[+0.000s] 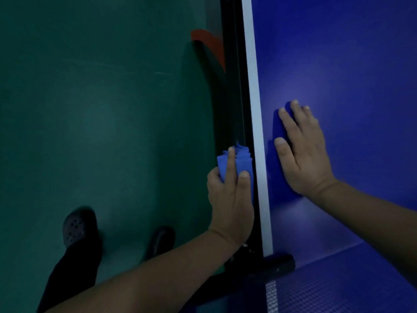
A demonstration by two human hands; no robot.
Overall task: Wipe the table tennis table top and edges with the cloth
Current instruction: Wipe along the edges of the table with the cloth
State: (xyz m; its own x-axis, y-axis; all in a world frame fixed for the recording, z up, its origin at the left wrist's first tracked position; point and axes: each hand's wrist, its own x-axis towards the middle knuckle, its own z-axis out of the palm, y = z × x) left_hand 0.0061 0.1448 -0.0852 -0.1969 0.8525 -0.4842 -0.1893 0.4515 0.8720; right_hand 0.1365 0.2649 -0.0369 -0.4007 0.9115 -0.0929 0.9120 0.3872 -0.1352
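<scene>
- Viewing from the head camera, looking down along the side edge of the blue table tennis table [349,64].
- Gripping a bunched blue cloth [234,159] in the left hand [230,199]: index finger lying straight over the cloth, thumb clamping it from the table side, remaining fingers curling round it from the floor side.
- Holding the cloth against the dark side edge [244,109] of the table, just beside and below the white border line [256,109].
- Resting the right hand [304,150] flat on the blue top, fingers straight and slightly spread, palm down, gripping nothing.
- Sitting just inside the white border line, right hand well clear of the cloth, the line running between the two hands.
- Showing a dark net clamp [279,263] at the near end of the white line, with net mesh [316,294] at the bottom right.
- Showing green floor [101,109] left of the table, with an orange-red marking [209,44] near the table frame.
- Standing on the floor in dark perforated shoes [76,227], one dark trouser leg visible at the lower left.
</scene>
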